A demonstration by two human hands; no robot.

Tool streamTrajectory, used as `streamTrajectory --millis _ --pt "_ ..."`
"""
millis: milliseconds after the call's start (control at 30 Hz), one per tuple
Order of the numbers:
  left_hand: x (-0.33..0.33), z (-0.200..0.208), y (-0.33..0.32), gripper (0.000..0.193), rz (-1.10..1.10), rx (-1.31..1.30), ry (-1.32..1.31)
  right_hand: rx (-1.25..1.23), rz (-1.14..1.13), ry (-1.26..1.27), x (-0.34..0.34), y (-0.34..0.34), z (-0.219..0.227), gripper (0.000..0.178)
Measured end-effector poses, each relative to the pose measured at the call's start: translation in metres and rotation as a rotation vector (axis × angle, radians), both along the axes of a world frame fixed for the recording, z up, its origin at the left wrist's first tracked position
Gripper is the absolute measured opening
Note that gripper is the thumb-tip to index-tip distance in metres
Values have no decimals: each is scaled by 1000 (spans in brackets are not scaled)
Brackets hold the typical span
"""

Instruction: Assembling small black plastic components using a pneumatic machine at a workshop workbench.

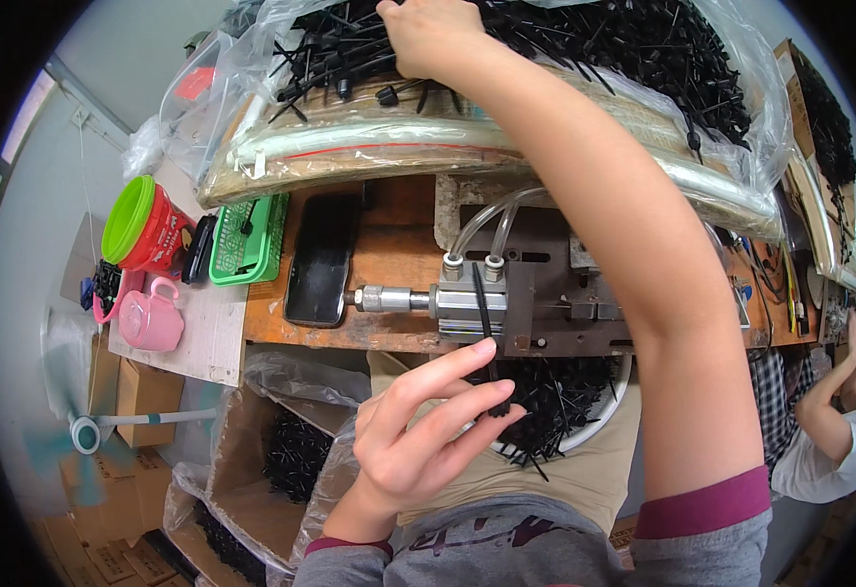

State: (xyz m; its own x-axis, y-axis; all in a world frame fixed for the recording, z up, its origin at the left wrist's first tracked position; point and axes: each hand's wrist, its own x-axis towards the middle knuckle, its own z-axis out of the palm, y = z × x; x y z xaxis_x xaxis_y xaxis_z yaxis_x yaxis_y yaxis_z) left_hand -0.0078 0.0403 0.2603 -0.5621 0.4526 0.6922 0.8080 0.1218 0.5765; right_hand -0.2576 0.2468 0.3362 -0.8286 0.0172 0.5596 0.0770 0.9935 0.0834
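Note:
My left hand [418, 430] pinches a thin black plastic spike [485, 318] near its wider lower end. The spike stands almost upright in the picture, its narrow tip in front of a silver pneumatic cylinder [455, 311] on the bench. Stretched across the bench, my right arm leads to my right hand [433, 34] at a big heap of similar black pieces [584, 39]. Its fingers are mostly cut off by the upper edge, so their grip is hidden. On my lap, a white-rimmed round container [624, 382] holds more black pieces, partly behind my left hand.
Left on the bench are a black phone [322, 259], a green basket [271, 240], a red bucket [159, 230] and a pink cup [151, 318]. Clear tubes [477, 220] rise from the cylinder. A plastic-lined box [242, 440] stands lower left. Another person [829, 440] sits at right.

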Motion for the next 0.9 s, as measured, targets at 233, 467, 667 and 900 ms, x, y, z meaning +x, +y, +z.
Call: streamTrajectory --millis 233,467,667,900 --pt "1 -9 14 38 -60 -27 -30 62 116 -136 45 68 8 55" --pt "6 -15 42 33 -180 -58 -64 38 93 -375 93 132 28 70" --pt "15 -24 63 29 -174 -137 -81 -18 180 -541 121 143 52 67" --pt "22 -37 75 27 -63 -259 30 310 316 -137 159 130 39 60"
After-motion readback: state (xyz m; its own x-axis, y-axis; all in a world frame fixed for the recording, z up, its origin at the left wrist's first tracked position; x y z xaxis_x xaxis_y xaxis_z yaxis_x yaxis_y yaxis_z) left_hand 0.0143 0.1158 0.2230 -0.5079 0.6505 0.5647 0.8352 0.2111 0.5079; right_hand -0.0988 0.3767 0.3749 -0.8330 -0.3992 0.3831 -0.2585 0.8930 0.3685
